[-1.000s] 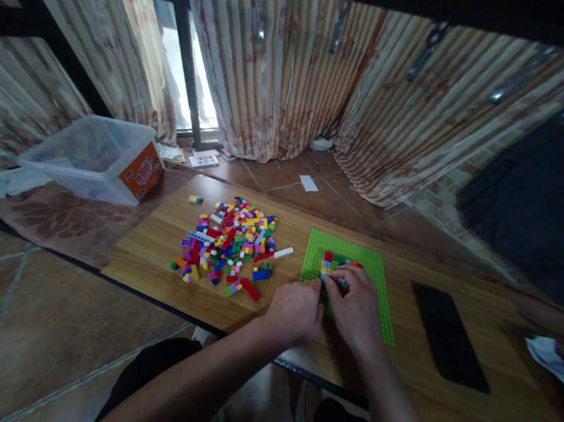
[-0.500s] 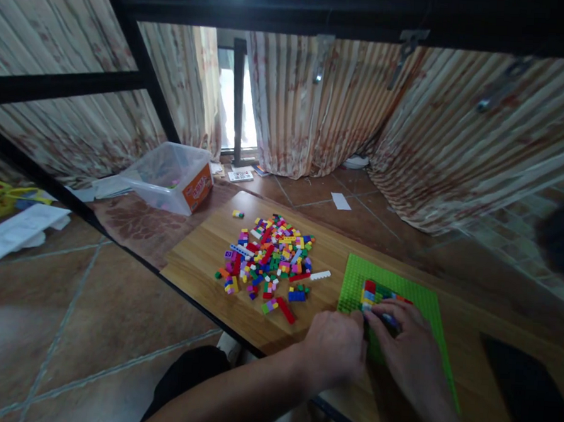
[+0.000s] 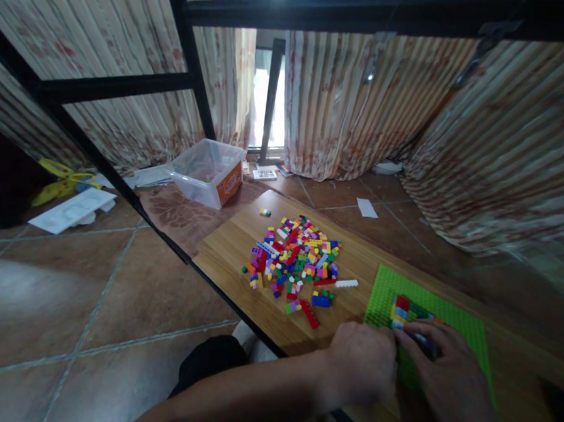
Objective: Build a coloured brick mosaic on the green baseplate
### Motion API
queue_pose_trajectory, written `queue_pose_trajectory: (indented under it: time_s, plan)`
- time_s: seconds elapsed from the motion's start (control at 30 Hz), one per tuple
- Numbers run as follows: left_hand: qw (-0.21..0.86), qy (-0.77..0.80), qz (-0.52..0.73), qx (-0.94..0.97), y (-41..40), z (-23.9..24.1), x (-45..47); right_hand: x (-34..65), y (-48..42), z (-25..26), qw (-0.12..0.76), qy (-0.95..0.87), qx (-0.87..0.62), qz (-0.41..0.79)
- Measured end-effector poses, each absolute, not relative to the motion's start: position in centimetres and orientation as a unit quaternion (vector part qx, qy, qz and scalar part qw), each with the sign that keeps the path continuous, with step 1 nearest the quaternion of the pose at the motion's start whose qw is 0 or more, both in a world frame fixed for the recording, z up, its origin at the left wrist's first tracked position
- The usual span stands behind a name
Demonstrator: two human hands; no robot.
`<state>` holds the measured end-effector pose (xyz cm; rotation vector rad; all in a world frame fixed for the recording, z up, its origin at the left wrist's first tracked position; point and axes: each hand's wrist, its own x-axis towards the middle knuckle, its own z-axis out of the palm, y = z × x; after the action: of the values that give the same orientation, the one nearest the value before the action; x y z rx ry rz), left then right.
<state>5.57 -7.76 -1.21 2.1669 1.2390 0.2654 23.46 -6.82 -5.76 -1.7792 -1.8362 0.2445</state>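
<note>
A green studded baseplate lies on the right part of the wooden table. Built-up toy bricks in red, yellow, light blue and other colours stand on it, partly covered by my hands. My left hand is closed at the baseplate's near left edge, fingertips turned in against the bricks; anything inside it is hidden. Over the bricks curves my right hand, thumb in front and fingers behind, gripping them. The two hands meet at the front left end of the build.
A loose pile of coloured bricks spreads over the wooden table. A clear plastic bin with an orange label sits on the floor mat beyond. Black metal bars cross overhead and at left. A dark flat object lies far right.
The view has swung left, so everything sits further right in the picture. Both hands stay together at the bricks on the baseplate, with little visible change in their grip.
</note>
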Motion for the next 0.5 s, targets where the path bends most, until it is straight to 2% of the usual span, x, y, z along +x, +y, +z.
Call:
queue_pose_trajectory:
  time_s: [0.37, 0.5]
  plan:
    - [0.293, 0.464, 0.086, 0.831, -7.7, -0.7, 4.6, 23.8, -6.7, -6.1, 0.271, -0.707, -0.647, 0.091]
    - [0.275, 0.465, 0.127, 0.832, -7.2, -0.4, 3.5, 23.7, -6.9, -6.4, 0.279, -0.707, -0.645, 0.077]
